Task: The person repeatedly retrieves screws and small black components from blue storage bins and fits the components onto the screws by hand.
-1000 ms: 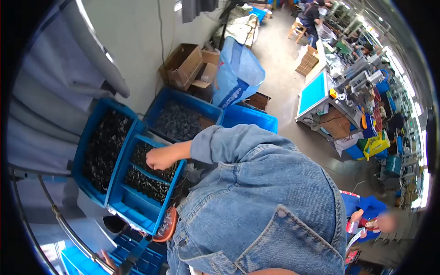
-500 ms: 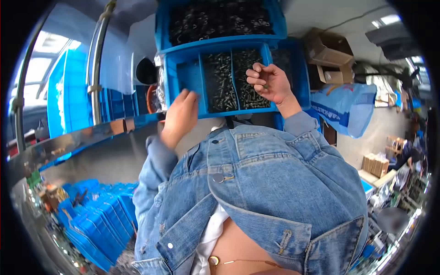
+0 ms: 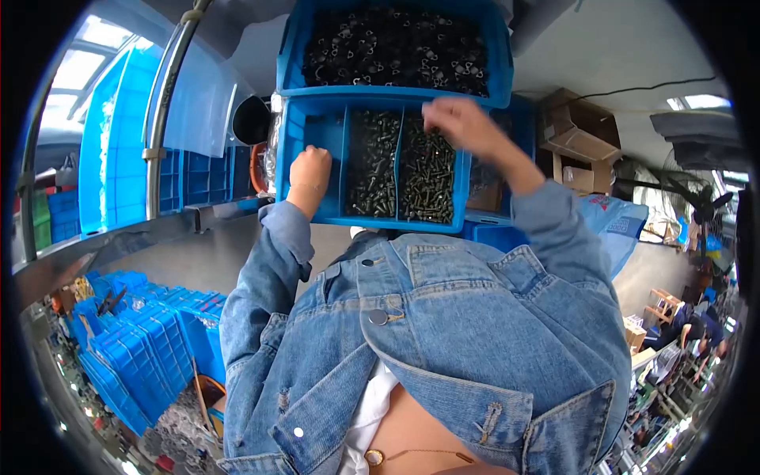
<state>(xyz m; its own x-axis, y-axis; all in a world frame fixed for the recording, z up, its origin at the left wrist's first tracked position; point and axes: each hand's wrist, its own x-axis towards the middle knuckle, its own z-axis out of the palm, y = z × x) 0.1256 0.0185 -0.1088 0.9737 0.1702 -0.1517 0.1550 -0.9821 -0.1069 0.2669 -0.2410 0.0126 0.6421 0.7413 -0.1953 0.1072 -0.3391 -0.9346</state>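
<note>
A blue divided bin point(image 3: 370, 223) stands in front of my body. Small bolts fill its middle compartment point(image 3: 375, 162) and its right compartment point(image 3: 427, 178). Over the left compartment, my left hand point(image 3: 310, 174) is closed with its knuckles up; whatever its fingers hold is hidden. My right hand point(image 3: 467, 127) hovers above the far part of the right compartment. Motion blurs its fingers, and I cannot tell whether they hold anything. Behind this bin, a second blue bin point(image 3: 396, 93) contains many dark, ring-like metal pieces point(image 3: 396, 47).
Open cardboard boxes point(image 3: 582, 131) and a blue-and-white sack point(image 3: 613, 229) are at the right. A metal post point(image 3: 164, 111) and rail point(image 3: 134, 241) run along the left. Stacked blue crates point(image 3: 142, 340) stand at the lower left. People work far right.
My right hand has turned over from palm-up and moved farther out over the bin. My left hand has come to rest, closed, over the left compartment. The camera view has shifted.
</note>
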